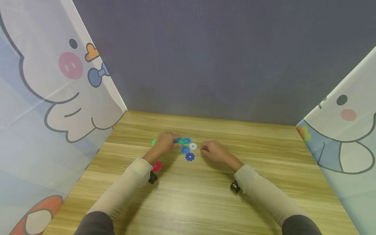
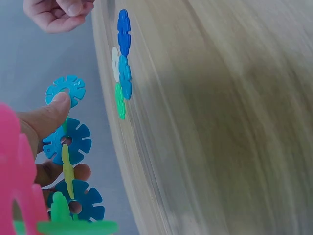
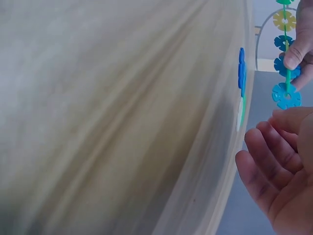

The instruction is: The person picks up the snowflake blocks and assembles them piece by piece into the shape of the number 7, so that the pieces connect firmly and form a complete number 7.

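Observation:
My left hand point(image 1: 165, 143) grips a chain of interlocked notched plastic discs point(image 2: 80, 142), raised above the table. Blue discs alternate with green and yellow ones set edge-on, and the thumb presses near the end blue disc point(image 3: 286, 96). A pink disc point(image 2: 14, 166) looms blurred close to the left wrist camera. My right hand point(image 1: 215, 151) is a short way right, its fingers loosely curled with nothing visible in them. Between the hands lie a white disc point(image 1: 193, 144), a blue disc point(image 1: 185, 152), a dark blue disc point(image 1: 190, 159) and a green disc point(image 2: 120, 103).
The wooden table point(image 1: 188, 202) runs back to a plain grey panel point(image 1: 205, 65). Cartoon-printed sheets point(image 1: 44, 107) stand at both sides. A black wrist camera point(image 1: 152, 178) sits under the left cuff, and another black camera point(image 1: 235, 186) under the right.

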Motion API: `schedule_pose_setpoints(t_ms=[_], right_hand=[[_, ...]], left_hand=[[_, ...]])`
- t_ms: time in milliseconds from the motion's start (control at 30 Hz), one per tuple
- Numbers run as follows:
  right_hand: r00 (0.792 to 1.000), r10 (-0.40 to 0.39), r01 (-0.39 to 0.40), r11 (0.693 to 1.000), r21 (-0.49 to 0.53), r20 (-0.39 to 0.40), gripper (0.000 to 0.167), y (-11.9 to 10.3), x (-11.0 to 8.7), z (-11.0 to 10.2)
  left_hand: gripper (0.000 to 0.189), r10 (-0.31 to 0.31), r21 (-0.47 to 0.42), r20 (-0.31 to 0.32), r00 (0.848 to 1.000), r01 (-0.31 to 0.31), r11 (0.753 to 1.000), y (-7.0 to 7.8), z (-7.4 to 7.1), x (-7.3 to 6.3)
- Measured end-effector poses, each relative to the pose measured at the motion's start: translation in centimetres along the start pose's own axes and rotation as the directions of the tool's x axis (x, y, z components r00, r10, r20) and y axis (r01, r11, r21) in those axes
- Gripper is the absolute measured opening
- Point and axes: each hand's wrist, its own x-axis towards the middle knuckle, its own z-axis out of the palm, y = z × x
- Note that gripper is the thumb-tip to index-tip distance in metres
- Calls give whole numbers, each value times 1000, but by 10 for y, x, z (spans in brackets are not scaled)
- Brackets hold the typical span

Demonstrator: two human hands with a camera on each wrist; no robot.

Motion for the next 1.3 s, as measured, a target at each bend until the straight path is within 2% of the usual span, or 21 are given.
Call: schedule_pose_setpoints(t_ms=[267,400,733,1000,1300], right_hand=[[999,-29,30,999,-28,40,15,-7,4,11],[998,-37,39,998,-44,54,18,-12,7,17],[991,-134,136,981,-135,24,28,-21,15,28],[993,-103,113,974,-198,60,28,-20,20,34],[994,-87,97,983,-153,73,23,-22,20,31]], left_hand=[[49,37,49,-44,998,-35,998,-2,-1,-3],[50,47,54,-43,998,-45,998,-2,-2,-4],[50,46,46,-37,998,-44,998,-2,-2,-2],[49,50,42,-40,998,-48,998,0,-1,0],[49,70,53,-52,996,-67,996,0,2,2]])
